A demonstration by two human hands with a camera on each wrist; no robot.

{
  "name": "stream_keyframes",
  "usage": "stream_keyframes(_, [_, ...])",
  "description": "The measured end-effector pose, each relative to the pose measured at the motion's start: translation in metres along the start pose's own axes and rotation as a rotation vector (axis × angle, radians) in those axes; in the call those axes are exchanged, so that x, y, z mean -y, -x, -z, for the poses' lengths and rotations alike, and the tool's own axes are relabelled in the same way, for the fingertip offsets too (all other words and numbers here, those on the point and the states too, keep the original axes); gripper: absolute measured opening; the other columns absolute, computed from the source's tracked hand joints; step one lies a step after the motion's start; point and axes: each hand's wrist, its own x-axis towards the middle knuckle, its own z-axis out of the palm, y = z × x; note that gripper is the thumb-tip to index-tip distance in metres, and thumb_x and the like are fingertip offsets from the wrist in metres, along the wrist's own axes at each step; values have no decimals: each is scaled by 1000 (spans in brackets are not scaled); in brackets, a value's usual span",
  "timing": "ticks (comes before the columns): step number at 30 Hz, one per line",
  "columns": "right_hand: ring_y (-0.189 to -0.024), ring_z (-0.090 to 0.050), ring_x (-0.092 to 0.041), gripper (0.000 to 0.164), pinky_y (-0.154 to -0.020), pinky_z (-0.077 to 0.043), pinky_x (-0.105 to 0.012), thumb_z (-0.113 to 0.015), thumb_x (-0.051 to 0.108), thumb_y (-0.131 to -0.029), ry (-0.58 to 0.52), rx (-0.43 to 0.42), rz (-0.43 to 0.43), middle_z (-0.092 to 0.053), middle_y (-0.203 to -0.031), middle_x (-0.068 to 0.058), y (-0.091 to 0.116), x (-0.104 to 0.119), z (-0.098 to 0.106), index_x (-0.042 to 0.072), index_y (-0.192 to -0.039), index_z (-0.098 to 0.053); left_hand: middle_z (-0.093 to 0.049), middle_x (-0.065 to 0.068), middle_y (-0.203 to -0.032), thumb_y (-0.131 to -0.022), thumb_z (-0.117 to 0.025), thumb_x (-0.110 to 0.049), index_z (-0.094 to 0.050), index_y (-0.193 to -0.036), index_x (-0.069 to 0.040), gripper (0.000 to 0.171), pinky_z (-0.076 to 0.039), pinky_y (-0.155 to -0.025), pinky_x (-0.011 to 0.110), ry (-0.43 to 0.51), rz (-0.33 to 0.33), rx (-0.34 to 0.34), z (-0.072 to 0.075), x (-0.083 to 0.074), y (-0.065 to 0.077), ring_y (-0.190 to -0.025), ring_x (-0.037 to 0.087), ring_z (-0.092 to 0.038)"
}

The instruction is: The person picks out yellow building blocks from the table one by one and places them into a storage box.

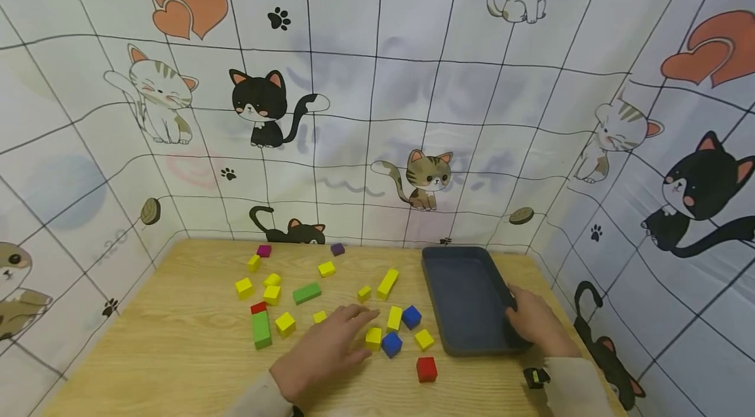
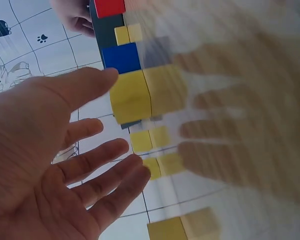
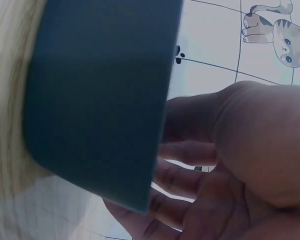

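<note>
My left hand (image 1: 327, 345) reaches over the table with its fingers apart and nothing in its grasp. Right at its thumb stands a yellow block (image 2: 130, 97), with a blue block (image 2: 121, 57) just past it. My right hand (image 1: 537, 322) holds the right rim of a dark grey tray (image 1: 466, 299) that lies on the table. In the right wrist view the tray's outer wall (image 3: 100, 100) hides some of the fingertips. Near the tray's left side are another blue block (image 1: 411, 317), an upright-looking yellow block (image 1: 394, 318) and a red cube (image 1: 426, 369).
Several yellow blocks (image 1: 286, 324) are scattered left of the left hand, with green blocks (image 1: 307, 293) and a small red block (image 1: 258, 307). Purple (image 1: 337, 249) and magenta (image 1: 263, 251) blocks lie at the wooden table's (image 1: 194, 312) back edge. A cat-print curtain (image 1: 354, 141) surrounds it.
</note>
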Motion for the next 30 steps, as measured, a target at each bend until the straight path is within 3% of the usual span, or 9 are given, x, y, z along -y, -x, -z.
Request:
stream_keyframes(6, [-109, -60, -46, 58, -80, -51, -56, -60, -1, -91, -22, -14, 9, -58, -127, -32, 1, -5, 0, -8, -145, -42, -54, -5, -138, -94, -72, -36, -49, -147, -27, 58, -51, -95, 37, 34, 11, 26, -5, -5, -6, -118, 13, -56])
stream_keyframes(9, [-92, -63, -35, 60, -66, -50, -47, -59, -1, -90, -37, -8, -2, -60, -125, -30, 1, -7, -1, -4, -148, -43, -57, -6, -135, -95, -72, -29, -54, -143, -25, 51, -51, -94, 35, 51, 13, 33, -7, -6, -7, -115, 11, -57])
stream_keyframes(14, [-67, -54, -24, 62, -51, -42, -38, -57, 2, -90, -51, 17, -44, -64, -117, -25, 0, -12, -3, 0, -150, -41, -61, -7, -125, -95, -71, -18, -62, -133, -21, 39, -52, -92, 31, 83, 2, 24, -9, -7, -10, -108, 7, -59])
stream_keyframes(17, [-61, -52, -24, 62, -48, -40, -36, -57, 3, -90, -54, 21, -61, -64, -116, -23, -1, -15, -2, 1, -150, -42, -63, -9, -119, -94, -73, -15, -66, -127, -20, 34, -53, -89, 28, 104, -1, 27, -8, -7, -14, -102, 4, -59])
stream_keyframes(21, [-66, -52, -24, 61, -50, -39, -36, -57, 4, -90, -56, 18, -63, -61, -125, -29, 0, -15, 0, 2, -150, -43, -63, -9, -114, -92, -75, -15, -67, -123, -20, 32, -53, -87, 26, 112, 2, 39, -6, -10, -16, -98, 3, -59])
stream_keyframes(27, [-53, -46, -22, 63, -45, -38, -36, -55, 4, -90, -87, 28, -91, -63, -116, -22, 0, -16, -1, 3, -151, -41, -62, -9, -111, -89, -78, -17, -68, -120, -18, 33, -53, -81, 24, 107, -1, 19, 2, -15, -17, -91, 2, -57])
stream_keyframes(30, [-61, -50, -23, 62, -48, -39, -36, -56, 5, -90, -68, 28, -90, -61, -124, -28, -1, -16, -2, 3, -150, -42, -60, -10, -109, -90, -77, -19, -66, -121, -18, 33, -53, -79, 23, 95, -8, -3, 7, -18, -18, -90, 3, -57])
